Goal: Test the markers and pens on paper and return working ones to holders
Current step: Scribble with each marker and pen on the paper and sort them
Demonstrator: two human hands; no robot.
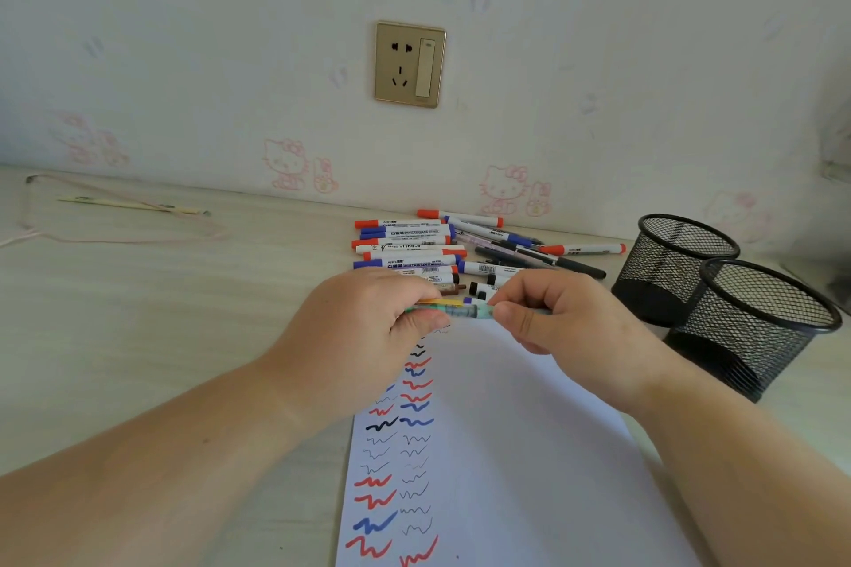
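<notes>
Both hands, left (368, 327) and right (548, 313), grip one slim green-barrelled pen (460, 311) above white scribbled paper (506, 451); yanking its cap could flick ink or drop it.

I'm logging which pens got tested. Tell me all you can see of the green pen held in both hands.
The slim pale-green translucent pen lies roughly level above the top edge of the white paper sheet. The left hand grips one end, and the right hand pinches the other end. Its barrel looks like clear plastic with a darker core. Both ends are hidden by fingers, so cap and tip cannot be made out. A yellow pen shows just behind it.
</notes>
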